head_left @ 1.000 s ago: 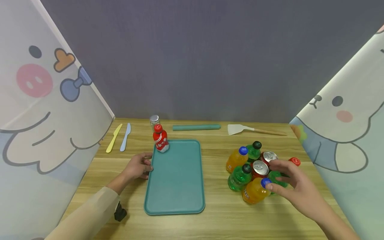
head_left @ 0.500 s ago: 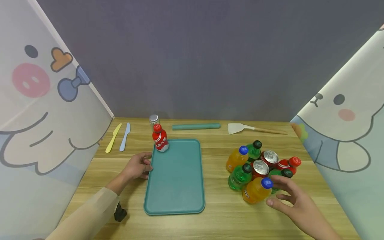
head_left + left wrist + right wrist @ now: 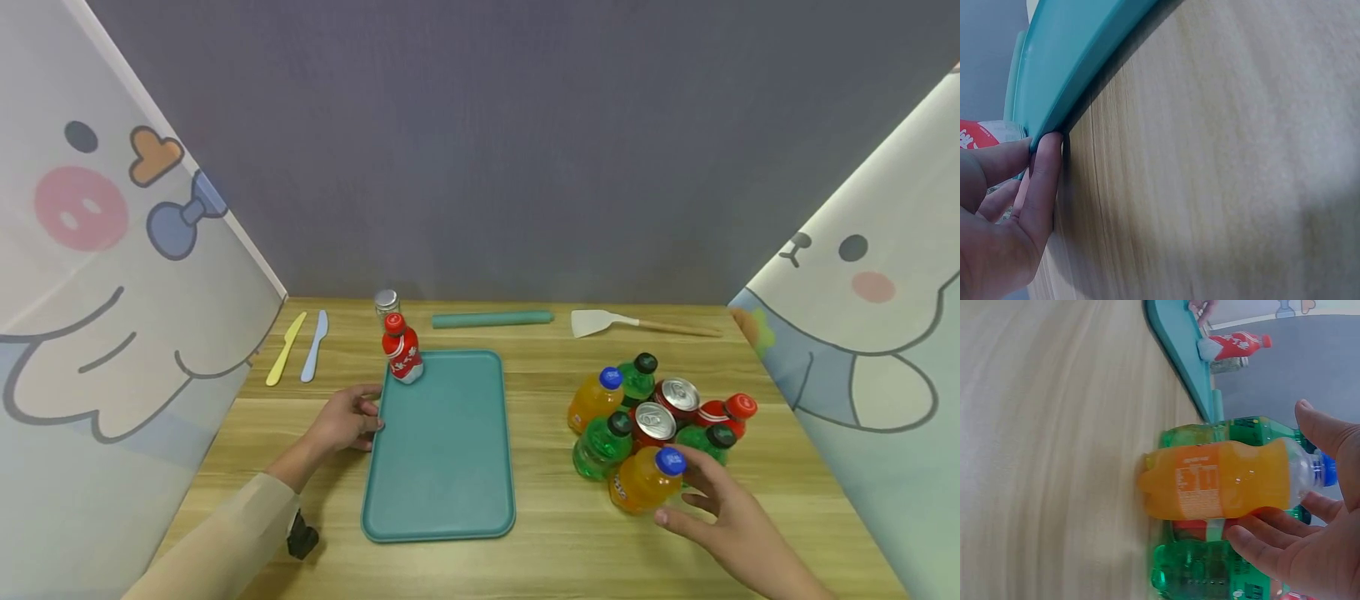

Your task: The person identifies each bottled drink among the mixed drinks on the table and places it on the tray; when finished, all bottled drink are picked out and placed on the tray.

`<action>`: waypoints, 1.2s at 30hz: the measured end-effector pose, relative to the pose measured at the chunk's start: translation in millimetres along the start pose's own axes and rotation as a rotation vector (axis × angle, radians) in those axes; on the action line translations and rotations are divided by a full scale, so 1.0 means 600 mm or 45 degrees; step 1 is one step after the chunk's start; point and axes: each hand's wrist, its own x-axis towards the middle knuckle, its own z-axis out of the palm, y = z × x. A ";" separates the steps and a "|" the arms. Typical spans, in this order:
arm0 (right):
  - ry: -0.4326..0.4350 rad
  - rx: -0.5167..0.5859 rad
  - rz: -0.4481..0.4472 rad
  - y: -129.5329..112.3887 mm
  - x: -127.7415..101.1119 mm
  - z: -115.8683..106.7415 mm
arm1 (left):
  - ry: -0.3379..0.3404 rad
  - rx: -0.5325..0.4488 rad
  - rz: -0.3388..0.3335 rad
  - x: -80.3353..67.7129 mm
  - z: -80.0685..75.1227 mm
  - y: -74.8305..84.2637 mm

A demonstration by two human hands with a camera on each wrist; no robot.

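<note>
My left hand [image 3: 350,418] pinches the left rim of a teal tray [image 3: 442,450] between thumb and fingers, as the left wrist view also shows. A red-labelled soda bottle [image 3: 403,354] stands upright at the tray's far left corner. My right hand [image 3: 716,517] is beside the nearest orange soda bottle [image 3: 637,482], which has a blue cap. In the right wrist view its fingers [image 3: 1266,537] reach along the bottle's side, while the thumb [image 3: 1319,428] stays apart from it. Another orange bottle [image 3: 592,404], green bottles [image 3: 600,446], red cans [image 3: 654,423] and a red bottle [image 3: 723,412] crowd around it.
Behind the tray are a clear jar [image 3: 386,302] with a silver lid and a teal rod [image 3: 491,318]. A white spatula [image 3: 637,322] lies at the back right. Yellow [image 3: 286,350] and blue [image 3: 315,346] knives lie left. Printed panels [image 3: 862,333] flank the wooden table.
My right hand has drawn back from above the bottles and come down to the near orange bottle's right side. The left hand keeps its grip on the tray.
</note>
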 end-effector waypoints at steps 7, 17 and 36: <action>0.055 -0.024 0.009 0.004 0.004 0.011 | 0.007 -0.001 -0.003 -0.001 0.002 0.001; 0.148 -0.100 0.001 0.000 0.005 0.020 | 0.002 -0.001 0.004 -0.004 0.002 0.003; 0.259 -0.025 0.003 -0.006 -0.001 0.025 | 0.010 0.003 -0.019 -0.006 0.002 0.005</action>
